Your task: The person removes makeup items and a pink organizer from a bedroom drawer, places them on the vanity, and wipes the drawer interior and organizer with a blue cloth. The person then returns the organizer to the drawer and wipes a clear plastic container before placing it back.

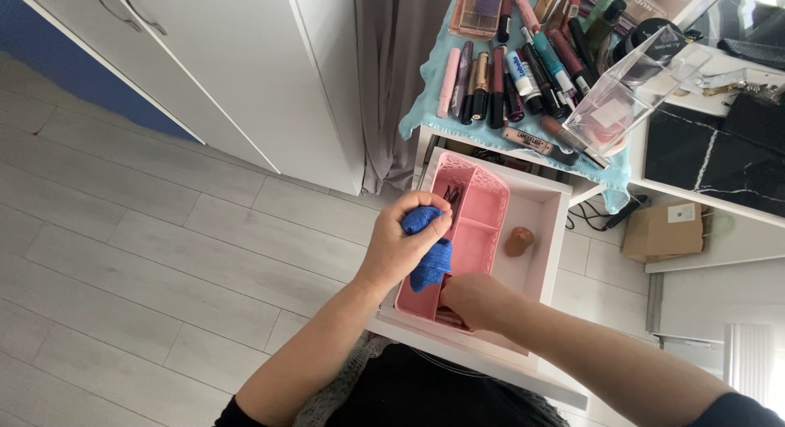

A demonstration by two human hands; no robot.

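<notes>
My left hand is closed around a bunched blue cloth, held over the near left edge of a pink perforated organiser tray. The tray sits inside an open white drawer. My right hand reaches into the near compartment of the pink tray; its fingers are hidden inside, so what it touches cannot be told. A brown egg-shaped sponge lies in the drawer to the right of the tray.
Above the drawer, a teal cloth on the white table carries several lipsticks and cosmetic tubes and a clear plastic box. White cupboard doors stand to the left. A cardboard box sits on the floor to the right.
</notes>
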